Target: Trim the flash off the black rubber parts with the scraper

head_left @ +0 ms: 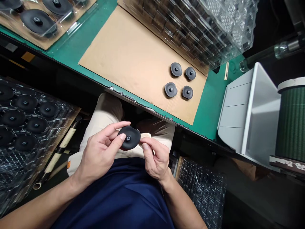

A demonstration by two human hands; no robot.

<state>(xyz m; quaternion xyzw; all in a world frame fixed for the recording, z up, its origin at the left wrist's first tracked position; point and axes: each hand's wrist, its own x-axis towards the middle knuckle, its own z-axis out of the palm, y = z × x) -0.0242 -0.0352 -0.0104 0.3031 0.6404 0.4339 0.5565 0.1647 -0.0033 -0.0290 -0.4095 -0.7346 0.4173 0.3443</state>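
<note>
Above my lap, my left hand grips a round black disc with a small raised hub at its centre, thumb on top. At the disc's right edge is my right hand, its thumb and forefinger pinched together. A pale scrap shows behind those fingers; whether they hold it or something else is too small to tell. Several similar black discs, one of them the near-left disc, lie hub up on a cardboard sheet on the green table.
Stacked clear plastic trays stand at the table's back. A tray of larger discs is at the upper left. Another disc-filled tray lies lower left. A grey bin and a green cylinder are at the right.
</note>
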